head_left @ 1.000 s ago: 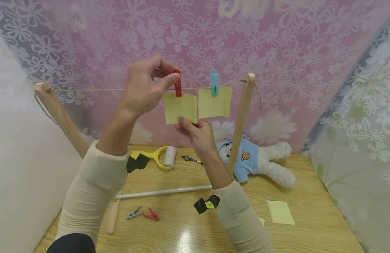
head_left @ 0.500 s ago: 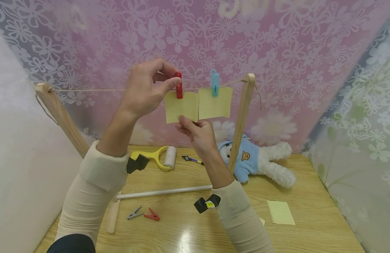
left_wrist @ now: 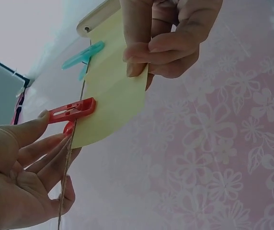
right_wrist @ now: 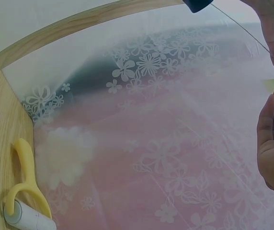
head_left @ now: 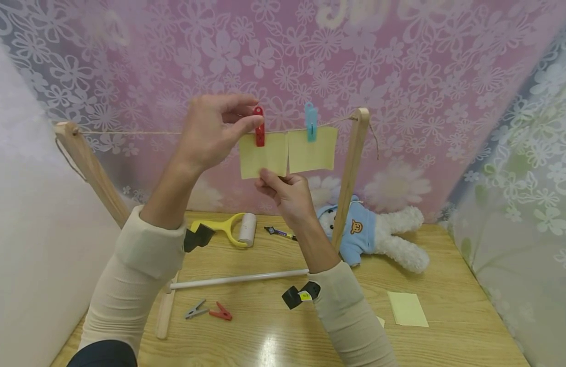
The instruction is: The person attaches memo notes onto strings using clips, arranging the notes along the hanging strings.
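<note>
My left hand pinches a red clothespin between thumb and fingers. In the left wrist view the clothespin straddles the twine and the top edge of a yellow paper note. Below, my right hand holds that note by its lower edge, thumb in front. Just right of it, a second yellow note hangs from the twine under a light blue clothespin. The right wrist view catches only part of both hands at its right edge.
Wooden posts carry the twine on either side. On the table lie a grey clothespin, a red one, a yellow-handled lint roller, a pen, a plush toy and another yellow note. A white rod runs low across.
The left hand and red clothespin have moved slightly down, so the clothespin overlaps more of the note. The note has risen a little toward the twine. The right hand has barely moved.
</note>
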{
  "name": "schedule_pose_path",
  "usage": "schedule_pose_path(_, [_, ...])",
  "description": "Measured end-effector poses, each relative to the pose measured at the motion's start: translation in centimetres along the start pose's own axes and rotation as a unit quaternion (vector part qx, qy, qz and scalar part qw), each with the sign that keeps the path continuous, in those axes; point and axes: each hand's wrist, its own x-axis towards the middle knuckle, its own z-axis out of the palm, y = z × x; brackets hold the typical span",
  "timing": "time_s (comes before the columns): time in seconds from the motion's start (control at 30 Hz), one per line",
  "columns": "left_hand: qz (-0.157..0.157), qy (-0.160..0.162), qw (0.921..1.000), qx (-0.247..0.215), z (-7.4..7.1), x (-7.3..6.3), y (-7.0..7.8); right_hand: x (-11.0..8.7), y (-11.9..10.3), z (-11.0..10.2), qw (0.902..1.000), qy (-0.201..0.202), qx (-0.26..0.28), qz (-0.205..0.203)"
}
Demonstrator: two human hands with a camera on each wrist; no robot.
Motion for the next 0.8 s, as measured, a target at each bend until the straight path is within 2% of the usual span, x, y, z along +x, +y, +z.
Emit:
schedule_pose_path(0.57, [-0.008,-0.001,0.9989,0.046,0.0,-0.1,0.0,-0.6,0.1,-1.0,0.9995,0.003,0.012,0.028])
schedule_pose_path(0.8, [-0.004,-0.002,0.9989,0.048,-0.1,-0.2,0.1,-1.7,-0.1,-2.3,0.9982,-0.014,-0.051,0.028])
